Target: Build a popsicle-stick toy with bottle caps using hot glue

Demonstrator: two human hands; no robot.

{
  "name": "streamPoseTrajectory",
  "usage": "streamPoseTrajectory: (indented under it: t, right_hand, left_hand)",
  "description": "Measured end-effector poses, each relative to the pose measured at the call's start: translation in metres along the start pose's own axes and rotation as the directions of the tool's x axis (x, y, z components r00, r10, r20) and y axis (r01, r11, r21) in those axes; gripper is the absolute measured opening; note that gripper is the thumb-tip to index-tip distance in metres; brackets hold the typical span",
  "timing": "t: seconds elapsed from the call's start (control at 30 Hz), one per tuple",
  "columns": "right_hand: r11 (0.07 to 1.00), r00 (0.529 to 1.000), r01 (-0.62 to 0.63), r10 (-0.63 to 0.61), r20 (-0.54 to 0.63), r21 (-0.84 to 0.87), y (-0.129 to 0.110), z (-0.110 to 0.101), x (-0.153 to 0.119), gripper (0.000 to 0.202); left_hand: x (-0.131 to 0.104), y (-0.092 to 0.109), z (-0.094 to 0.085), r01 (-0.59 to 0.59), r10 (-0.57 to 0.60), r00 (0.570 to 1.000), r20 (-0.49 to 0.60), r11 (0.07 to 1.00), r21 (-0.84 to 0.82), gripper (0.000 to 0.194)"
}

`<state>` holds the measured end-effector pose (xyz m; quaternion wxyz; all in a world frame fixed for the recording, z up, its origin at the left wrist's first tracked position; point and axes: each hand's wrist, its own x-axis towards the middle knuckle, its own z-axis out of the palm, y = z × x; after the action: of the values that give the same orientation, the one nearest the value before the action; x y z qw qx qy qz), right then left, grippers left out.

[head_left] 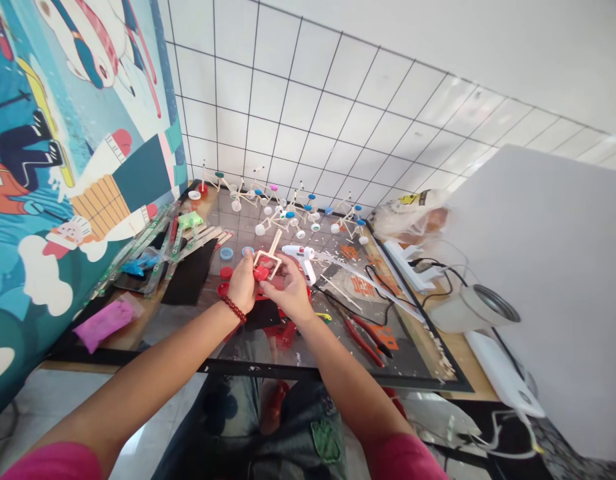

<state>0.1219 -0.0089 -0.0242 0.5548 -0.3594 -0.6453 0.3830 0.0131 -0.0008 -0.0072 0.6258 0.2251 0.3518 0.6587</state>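
Between my two hands is a small wooden stick frame (275, 254), roughly square, with a longer stick pointing up and away from me. A red piece (261, 272) sits at the frame's lower left corner. My left hand (243, 283) pinches the frame's left side, by the red piece. On the right side, my right hand (289, 285) has its fingers closed round the frame's edge. Just beyond my right hand lies a white glue gun (302, 260). Blue bottle caps (227, 253) and red caps (226, 273) rest left of my hands.
Stick models with caps (290, 215) stand along the tiled wall. Red-handled pliers (364, 339) and a black cable lie right. A pink packet (108, 323), black sheet (191, 273) and wooden strips are left. A white lamp (475, 308) stands at the right edge.
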Motion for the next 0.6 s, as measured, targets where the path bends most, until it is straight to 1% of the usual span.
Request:
streamPoseTrajectory:
  t: [0.17,0.3,0.4,0.5,0.6]
  right_hand:
    - [0.998,0.999,0.026,-0.023,0.043,-0.062,-0.0051,0.0012,-0.0026,0.062]
    - [0.984,0.994,0.082,-0.070,0.080,-0.157,-0.0057,0.0000,-0.0047,0.066]
    - [0.972,0.993,0.111,-0.104,0.049,-0.207,-0.0051,0.0006,-0.0054,0.063]
    - [0.978,0.993,0.116,-0.114,0.021,-0.174,-0.0051,0.0023,-0.0057,0.057]
    - [0.986,0.995,0.101,-0.099,0.024,-0.133,-0.0050,0.0034,-0.0054,0.053]
  left_hand:
    - [0.0076,-0.0039,-0.0064,-0.002,0.003,0.997,-0.083,1.000,0.009,0.050]
    - [0.0086,-0.0066,-0.0078,0.002,0.001,0.988,-0.155,1.000,0.015,0.050]
    - [0.0070,-0.0081,-0.0068,0.017,-0.016,0.988,-0.152,1.000,0.003,0.049]
    - [0.0042,-0.0090,-0.0054,0.016,-0.015,0.991,-0.131,1.000,0.013,0.049]
    - [0.0017,-0.0073,-0.0032,0.028,-0.026,0.991,-0.130,0.999,0.018,0.049]
